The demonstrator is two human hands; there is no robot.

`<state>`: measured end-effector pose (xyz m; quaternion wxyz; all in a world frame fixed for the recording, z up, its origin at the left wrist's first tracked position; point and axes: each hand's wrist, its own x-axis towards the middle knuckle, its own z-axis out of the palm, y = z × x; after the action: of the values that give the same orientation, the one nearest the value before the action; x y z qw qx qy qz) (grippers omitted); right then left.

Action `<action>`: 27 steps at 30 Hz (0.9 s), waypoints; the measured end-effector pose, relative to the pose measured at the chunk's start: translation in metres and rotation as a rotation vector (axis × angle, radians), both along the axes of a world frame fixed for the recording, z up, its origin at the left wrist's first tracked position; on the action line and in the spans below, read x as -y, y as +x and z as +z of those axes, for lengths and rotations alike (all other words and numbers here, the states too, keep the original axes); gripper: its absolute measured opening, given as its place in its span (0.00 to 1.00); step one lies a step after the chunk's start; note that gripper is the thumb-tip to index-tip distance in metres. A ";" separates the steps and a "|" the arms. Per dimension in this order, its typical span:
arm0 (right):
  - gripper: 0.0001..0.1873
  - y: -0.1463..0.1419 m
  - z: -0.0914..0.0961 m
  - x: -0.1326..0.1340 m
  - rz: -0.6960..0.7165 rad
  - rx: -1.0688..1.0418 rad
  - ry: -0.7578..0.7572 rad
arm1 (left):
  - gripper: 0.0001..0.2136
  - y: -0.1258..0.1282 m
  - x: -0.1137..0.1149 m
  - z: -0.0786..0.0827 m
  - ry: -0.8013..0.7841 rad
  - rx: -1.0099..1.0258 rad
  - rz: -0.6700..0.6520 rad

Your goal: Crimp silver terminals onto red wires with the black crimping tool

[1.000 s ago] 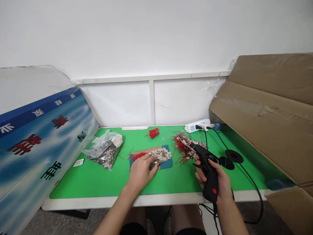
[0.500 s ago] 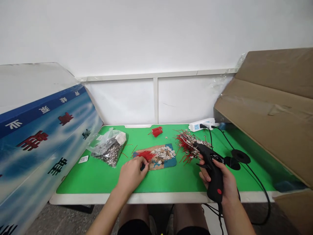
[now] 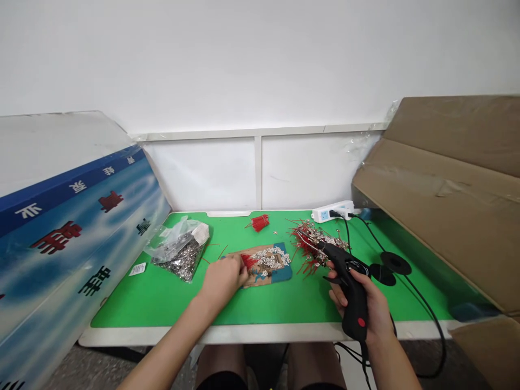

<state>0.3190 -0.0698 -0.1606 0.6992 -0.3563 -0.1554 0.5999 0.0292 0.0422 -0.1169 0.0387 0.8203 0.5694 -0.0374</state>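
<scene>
My left hand (image 3: 225,275) is closed over the left end of a cardboard piece (image 3: 260,280), its fingers curled on a bunch of red wires (image 3: 249,260). The fingertips are partly hidden. Small silvery metal pieces (image 3: 273,257) lie at the wires' right ends, on the cardboard. My right hand (image 3: 376,306) grips a black corded soldering gun (image 3: 352,287), with fingers by its trigger. Its thin metal tip points up and left, over a heap of red wires with metal pieces (image 3: 314,249).
A clear bag of small metal parts (image 3: 181,257) lies on the left of the green mat (image 3: 162,303). A tied red wire bundle (image 3: 260,222) and a power strip (image 3: 333,211) lie at the back. Cardboard walls (image 3: 447,168) flank the table; a black cable (image 3: 430,303) runs down at right.
My left hand has shifted slightly left and up, its fingers curled further around the red wires. The soldering gun stays in my right hand, nearly unmoved. The view has tilted slightly.
</scene>
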 end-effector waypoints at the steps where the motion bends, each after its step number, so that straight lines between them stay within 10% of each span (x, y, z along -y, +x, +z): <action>1: 0.20 0.000 0.000 0.000 0.001 0.001 0.000 | 0.13 -0.003 -0.003 -0.001 0.020 0.016 -0.005; 13: 0.20 -0.002 0.004 0.001 0.036 0.056 -0.042 | 0.11 -0.020 -0.009 -0.014 0.146 0.159 -0.046; 21: 0.21 -0.009 0.005 0.004 0.116 0.184 -0.062 | 0.06 -0.020 0.012 -0.039 0.054 0.810 -0.209; 27: 0.25 -0.010 0.002 0.011 0.205 0.389 -0.161 | 0.08 -0.014 0.022 -0.050 0.106 0.825 -0.250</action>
<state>0.3091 -0.0810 -0.1583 0.5608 -0.5025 -0.2742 0.5982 0.0151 0.0198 -0.1666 0.2160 0.8302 0.4035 0.3185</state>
